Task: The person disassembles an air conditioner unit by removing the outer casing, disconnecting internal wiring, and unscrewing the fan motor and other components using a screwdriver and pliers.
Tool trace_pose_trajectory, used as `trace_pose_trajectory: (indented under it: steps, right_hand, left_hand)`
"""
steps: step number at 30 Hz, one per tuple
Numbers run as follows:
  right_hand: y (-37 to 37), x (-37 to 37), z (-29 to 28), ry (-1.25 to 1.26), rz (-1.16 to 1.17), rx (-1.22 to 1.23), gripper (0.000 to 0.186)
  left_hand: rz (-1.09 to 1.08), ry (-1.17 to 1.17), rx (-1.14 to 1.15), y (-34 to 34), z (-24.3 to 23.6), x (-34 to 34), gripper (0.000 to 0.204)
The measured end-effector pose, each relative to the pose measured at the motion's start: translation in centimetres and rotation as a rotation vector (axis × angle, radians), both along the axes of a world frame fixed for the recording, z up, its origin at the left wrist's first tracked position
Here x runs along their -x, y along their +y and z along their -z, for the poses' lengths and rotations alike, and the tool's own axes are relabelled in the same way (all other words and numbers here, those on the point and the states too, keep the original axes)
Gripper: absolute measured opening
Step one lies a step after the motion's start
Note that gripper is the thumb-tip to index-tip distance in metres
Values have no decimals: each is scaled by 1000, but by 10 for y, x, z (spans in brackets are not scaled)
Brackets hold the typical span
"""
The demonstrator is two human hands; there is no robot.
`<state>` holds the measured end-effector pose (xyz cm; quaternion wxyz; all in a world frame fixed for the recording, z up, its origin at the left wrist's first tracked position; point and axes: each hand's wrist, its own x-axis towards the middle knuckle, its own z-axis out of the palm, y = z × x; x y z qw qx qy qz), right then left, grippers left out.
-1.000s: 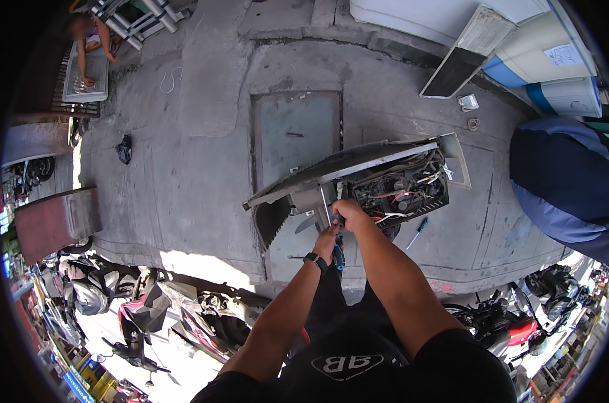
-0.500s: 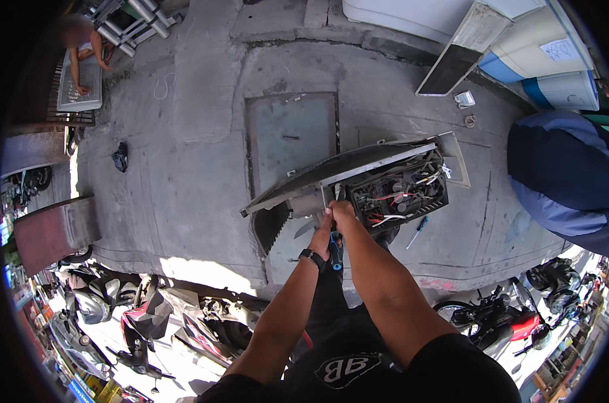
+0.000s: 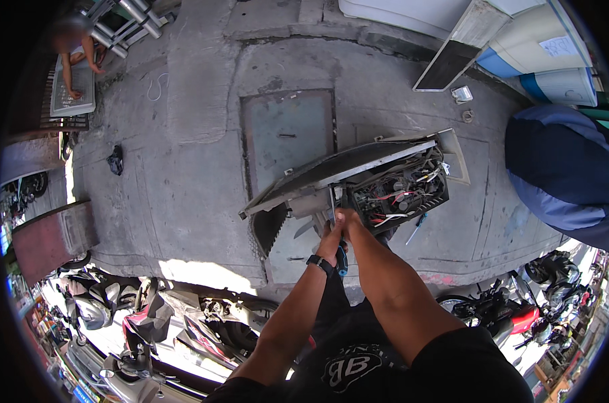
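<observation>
Both my hands meet at the open side of an air-conditioner outdoor unit (image 3: 398,195), its wiring and circuit parts exposed. My left hand (image 3: 330,243), below a black wristwatch (image 3: 320,264), is closed around a hand tool with a black-and-blue handle (image 3: 342,260). Against it, my right hand (image 3: 349,221) is closed too, around the tool's upper part near the unit's metal edge. The fingers cover most of the tool, and its exact kind is hidden. A fan blade (image 3: 304,230) shows beside my left hand.
A blue-handled screwdriver (image 3: 417,228) lies on the concrete right of the unit. Dark blue covered bulk (image 3: 559,174) stands at the right. Parked motorcycles (image 3: 499,312) line the near side. At the far left, another person's hand (image 3: 74,95) touches a light grey panel (image 3: 76,104).
My hands have shifted slightly right and nearer to me, and less of the tool shows. The other person's arms moved little, and the unit stays in place.
</observation>
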<state>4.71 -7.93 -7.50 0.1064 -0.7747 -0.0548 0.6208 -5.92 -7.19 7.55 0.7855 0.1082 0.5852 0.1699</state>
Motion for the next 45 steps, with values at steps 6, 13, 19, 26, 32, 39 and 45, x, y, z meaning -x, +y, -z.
trace_pose_trajectory:
  steps: [6,13,19,26,32,39,45]
  right_hand:
    - [-3,10,-23,14,35,-41,31]
    - [-8,-5,-54,206,218,-90,22]
    - [9,-39,-112,169,1,-90,16]
    - [3,-31,-120,312,172,-118,13]
    - [5,-15,-124,-29,211,-130,15]
    - [34,-20,-109,111,90,20,34]
    - [50,-41,-131,134,-7,87,33]
  left_hand:
    - [-18,35,25,-8,7,-2,59]
    - [117,0,-107,-18,5,-4,46]
    - [206,179,-249,-23,17,13,36]
    - [739,625,-936,64,51,-12,37]
    - [1119,720,-832,87,78,-28,51]
    - [1116,583,-920,89,80,-12,44]
    - [1096,516,-893,87,71,-9,35]
